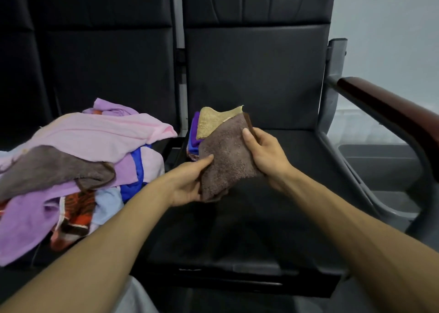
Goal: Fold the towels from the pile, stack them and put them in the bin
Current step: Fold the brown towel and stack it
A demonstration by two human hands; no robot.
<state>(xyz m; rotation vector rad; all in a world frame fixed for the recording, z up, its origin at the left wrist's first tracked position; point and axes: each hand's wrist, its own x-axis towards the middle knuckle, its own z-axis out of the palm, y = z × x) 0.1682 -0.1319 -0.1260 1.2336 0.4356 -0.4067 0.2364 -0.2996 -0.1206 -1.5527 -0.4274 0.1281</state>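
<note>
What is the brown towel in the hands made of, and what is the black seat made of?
The brown towel looks like soft, fluffy cloth, maybe microfibre or terry: its surface is fuzzy and matte. The black seat seems to be leather or fake leather: smooth, slightly shiny, with stitched panels.

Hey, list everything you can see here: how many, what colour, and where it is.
seats: two plainly in view, black; left seat and right seat side by side.
armrest: one, dark reddish brown, far right.
wall: pale, behind on the right.
pile of towels: one heap, count unclear; pink, lilac, brown, blue, orange-patterned; on the left seat.
stack of towels: one, tan on top, purple and blue beneath; on the right seat.
held towel: one, brown, in front of the stack.
left hand: grips the held towel's lower left edge.
right hand: grips its upper right edge.
</note>
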